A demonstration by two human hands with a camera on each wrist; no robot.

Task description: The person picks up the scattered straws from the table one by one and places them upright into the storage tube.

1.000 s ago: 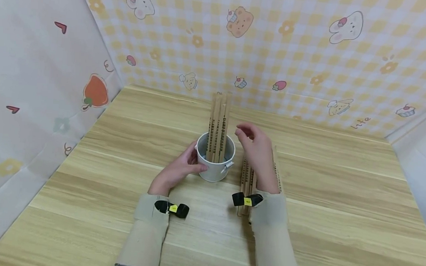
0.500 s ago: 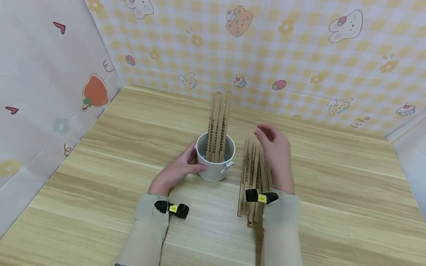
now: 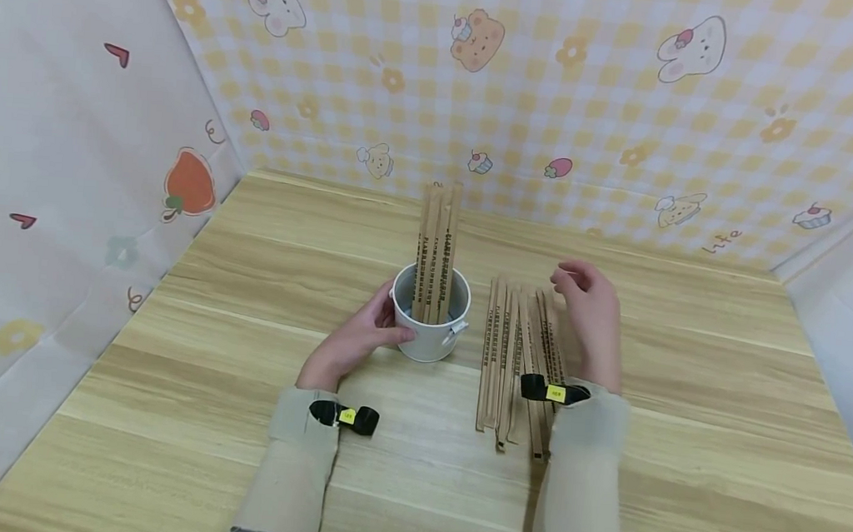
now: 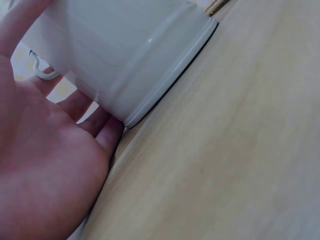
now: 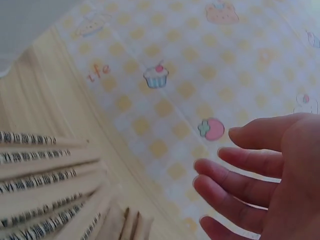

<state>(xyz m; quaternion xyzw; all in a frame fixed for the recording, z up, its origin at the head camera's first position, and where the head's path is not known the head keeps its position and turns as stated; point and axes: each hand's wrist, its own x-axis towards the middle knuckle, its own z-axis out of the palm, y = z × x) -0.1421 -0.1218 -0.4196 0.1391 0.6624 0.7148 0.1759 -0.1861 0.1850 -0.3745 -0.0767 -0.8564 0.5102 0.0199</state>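
Note:
A small white metal bucket (image 3: pixel 426 345) stands upright on the table, with several brown paper-wrapped straws (image 3: pixel 437 246) standing in it. My left hand (image 3: pixel 364 336) holds the bucket from its left side, thumb at the front and the other fingers around the back. Close up in the left wrist view, the fingers touch the bucket wall (image 4: pixel 120 60) near its base. Several more wrapped straws (image 3: pixel 505 364) lie fanned out to the right of the bucket. Above their right edge hovers my right hand (image 3: pixel 594 317), holding nothing; the right wrist view shows its fingers (image 5: pixel 235 200) loosely bent and apart.
The wood-grain table (image 3: pixel 697 454) meets a yellow checked backdrop (image 3: pixel 605 105) at the back. A white patterned cloth (image 3: pixel 63 204) hangs along the left side. Black wrist cameras sit on both sleeves.
My right hand has moved right, away from the bucket and across the loose straws, uncovering more of them. The left hand and the bucket have stayed in place.

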